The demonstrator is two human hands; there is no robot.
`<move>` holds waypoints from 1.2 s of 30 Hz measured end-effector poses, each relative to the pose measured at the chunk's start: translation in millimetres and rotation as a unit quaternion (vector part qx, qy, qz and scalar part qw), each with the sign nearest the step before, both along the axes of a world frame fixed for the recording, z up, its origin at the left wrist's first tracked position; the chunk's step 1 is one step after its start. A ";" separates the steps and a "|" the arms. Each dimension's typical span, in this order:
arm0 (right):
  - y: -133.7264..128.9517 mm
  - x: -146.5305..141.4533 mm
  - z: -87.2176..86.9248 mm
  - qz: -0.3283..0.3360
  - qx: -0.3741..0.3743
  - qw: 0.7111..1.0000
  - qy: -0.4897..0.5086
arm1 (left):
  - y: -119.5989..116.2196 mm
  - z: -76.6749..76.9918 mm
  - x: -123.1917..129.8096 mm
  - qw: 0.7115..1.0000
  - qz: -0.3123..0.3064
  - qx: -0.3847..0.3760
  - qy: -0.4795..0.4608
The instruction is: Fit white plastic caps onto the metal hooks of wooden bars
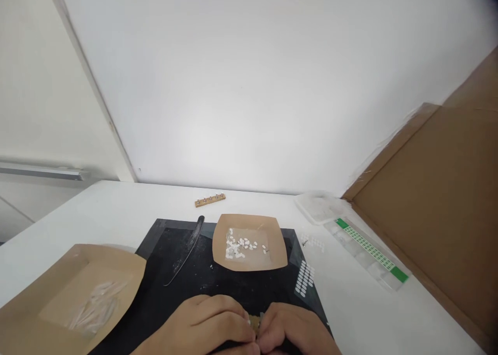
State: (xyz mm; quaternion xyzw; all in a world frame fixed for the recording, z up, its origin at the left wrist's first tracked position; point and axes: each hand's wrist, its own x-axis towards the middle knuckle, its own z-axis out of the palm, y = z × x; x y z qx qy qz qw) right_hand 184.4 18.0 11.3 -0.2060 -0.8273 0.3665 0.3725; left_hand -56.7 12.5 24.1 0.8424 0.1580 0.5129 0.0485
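At the bottom centre, my left hand (pixel 216 321) and my right hand (pixel 291 326) meet over the black mat (pixel 155 298). Their closed fingers pinch a small tan piece (pixel 254 322), which shows only in part between them; some small whitish bits sit at its edges. Just beyond the hands is a brown paper tray (pixel 249 265) with many small white ovals (pixel 235 248) in it. To its left a dark, curved, thin tool (pixel 191 248) lies on the mat. A sheet of white oval stickers (pixel 304 278) rests at the mat's right edge.
A larger brown tray (pixel 128 269) with clear plastic packets (pixel 93 308) stands at the left. Near the wall lies a tan strip with metal pins (pixel 210 200). On the right are a clear case with a green-edged strip (pixel 369 248) and a cardboard panel (pixel 439 215).
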 end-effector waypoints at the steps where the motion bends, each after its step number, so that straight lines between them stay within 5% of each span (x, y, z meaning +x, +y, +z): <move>1: -0.1 0.2 -0.7 0.005 -0.002 1.000 0.003 | 0.2 3.4 -0.7 1.000 -0.015 -0.002 0.000; 5: 0.0 1.3 -4.3 0.017 -0.018 1.000 -0.009 | -2.4 17.0 -5.1 0.994 -0.073 -0.065 0.047; 15: -1.3 0.7 0.8 0.006 -0.013 0.999 -0.034 | -7.9 16.4 -7.9 0.988 -0.047 -0.123 0.086; 27: 1.0 0.2 -4.3 -0.005 0.012 0.999 -0.034 | -10.3 18.2 -4.2 0.989 -0.013 -0.102 0.109; 36: 1.6 -3.2 -2.8 -0.016 0.096 0.995 -0.031 | -12.1 18.7 -3.6 0.983 0.022 -0.077 0.163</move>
